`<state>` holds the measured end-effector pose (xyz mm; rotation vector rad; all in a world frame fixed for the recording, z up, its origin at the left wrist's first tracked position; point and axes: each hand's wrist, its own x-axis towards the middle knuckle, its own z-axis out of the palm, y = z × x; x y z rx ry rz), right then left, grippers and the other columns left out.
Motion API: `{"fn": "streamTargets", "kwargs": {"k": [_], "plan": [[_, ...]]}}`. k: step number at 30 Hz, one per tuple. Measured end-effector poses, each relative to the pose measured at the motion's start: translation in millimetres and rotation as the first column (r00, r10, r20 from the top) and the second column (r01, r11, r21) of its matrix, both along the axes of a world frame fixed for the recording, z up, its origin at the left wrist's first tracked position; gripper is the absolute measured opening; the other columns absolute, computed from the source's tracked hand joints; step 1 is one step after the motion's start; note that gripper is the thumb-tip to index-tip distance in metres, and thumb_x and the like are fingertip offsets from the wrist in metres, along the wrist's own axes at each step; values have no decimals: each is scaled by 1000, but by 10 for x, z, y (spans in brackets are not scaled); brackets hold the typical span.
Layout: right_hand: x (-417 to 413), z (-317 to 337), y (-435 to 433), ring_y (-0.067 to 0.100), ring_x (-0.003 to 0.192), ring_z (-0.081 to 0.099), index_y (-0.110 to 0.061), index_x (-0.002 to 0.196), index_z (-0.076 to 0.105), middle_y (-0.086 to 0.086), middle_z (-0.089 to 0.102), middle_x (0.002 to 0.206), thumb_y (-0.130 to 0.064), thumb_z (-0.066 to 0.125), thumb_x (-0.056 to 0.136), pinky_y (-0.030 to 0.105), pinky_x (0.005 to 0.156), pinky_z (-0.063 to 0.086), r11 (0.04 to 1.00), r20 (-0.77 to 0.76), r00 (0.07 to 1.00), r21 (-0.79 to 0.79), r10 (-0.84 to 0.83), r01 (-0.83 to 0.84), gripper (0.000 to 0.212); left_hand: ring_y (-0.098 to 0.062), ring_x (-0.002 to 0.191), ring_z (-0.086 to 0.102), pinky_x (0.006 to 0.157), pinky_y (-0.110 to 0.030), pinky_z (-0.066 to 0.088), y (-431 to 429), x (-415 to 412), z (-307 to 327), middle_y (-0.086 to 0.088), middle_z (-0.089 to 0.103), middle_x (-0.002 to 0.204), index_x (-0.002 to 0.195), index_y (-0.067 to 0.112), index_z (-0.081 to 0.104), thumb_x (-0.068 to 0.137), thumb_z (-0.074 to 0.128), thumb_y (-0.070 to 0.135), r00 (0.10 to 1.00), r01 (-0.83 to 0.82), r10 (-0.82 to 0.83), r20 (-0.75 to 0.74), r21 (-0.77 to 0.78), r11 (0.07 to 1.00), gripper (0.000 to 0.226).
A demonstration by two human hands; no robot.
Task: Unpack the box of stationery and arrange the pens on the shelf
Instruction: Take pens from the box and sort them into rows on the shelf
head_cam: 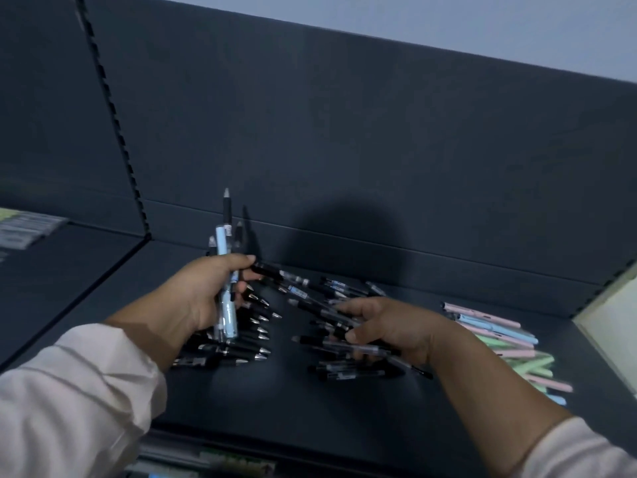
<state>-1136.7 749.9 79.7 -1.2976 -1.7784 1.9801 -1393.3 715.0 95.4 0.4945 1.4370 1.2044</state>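
Note:
My left hand [206, 294] grips a bundle of pens [225, 243] held upright, among them a light blue one and several black ones. Under that hand, a row of black pens [248, 343] with silver tips lies side by side on the dark shelf [282, 401]. My right hand [389, 326] reaches into a loose heap of black and clear pens [344, 367] in the middle of the shelf, with its fingers and thumb curled round a few of them. More of these pens [310, 284] lie scattered behind, near the back panel.
A pile of pastel pink, green and blue pens [503, 339] lies at the right of the shelf. A slotted upright [113, 115] divides this bay from the left one, where packaged goods [24, 225] sit. A lower shelf's stock [220, 464] shows at the bottom edge.

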Motion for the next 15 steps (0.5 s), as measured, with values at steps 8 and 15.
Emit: {"fn": "streamTargets", "kwargs": {"k": [8,15], "plan": [[-280,-20,133,11,56,62,-12,119,60,10,67,100,10,52,86,21,48,49,996,-88,996,-85,13,-20,41,-4,29,42,35,-10,33,-131,-688,-139,-1,62,58,79,11,54,91,57,15,978,-183,176,-110,-50,982,14],[-505,-64,182,12,52,58,-14,118,60,11,67,102,4,59,76,20,43,46,996,-159,987,-89,16,-30,45,-17,56,48,49,-25,39,-184,-661,-118,-5,52,70,77,12,54,86,67,12,877,-288,308,-369,110,951,15]]}}
